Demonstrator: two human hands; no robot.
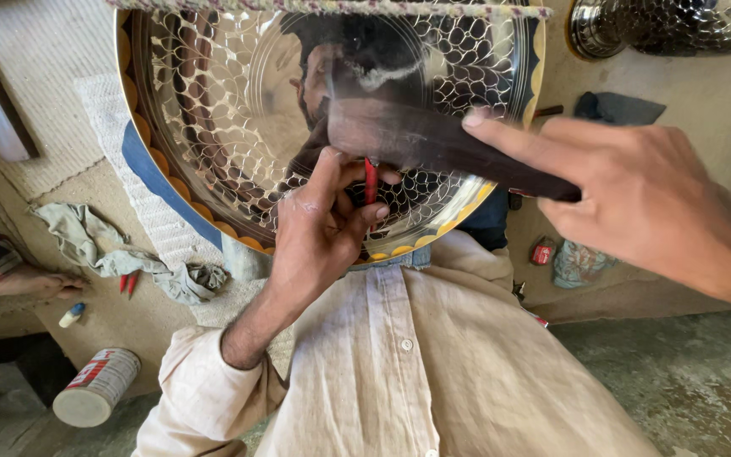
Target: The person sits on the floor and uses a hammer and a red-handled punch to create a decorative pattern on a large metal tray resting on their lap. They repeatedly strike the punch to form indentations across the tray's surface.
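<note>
From the head camera, the work in hand looks like marking or scoring the face of a large polished metal tray (239, 110), which stands propped against the person's lap, its mirror surface covered in a scale-like pattern with a blue and orange scalloped rim. The left hand (319, 233) has its fingers (374, 213) closed around a slim red tool (370, 179), tip set against the tray. The right hand (636, 199) has its forefinger stretched out, pressing a dark flat strip (433, 144) across the tray like a straightedge; the other fingers curl loosely. I judge the next stroke calls for the strip held firm and the tool kept tight to its edge. As for containers, a white and red can (95, 388) lies on its side on the floor at lower left, its contents unseen; a crumpled rag (120, 254) lies nearby.
</note>
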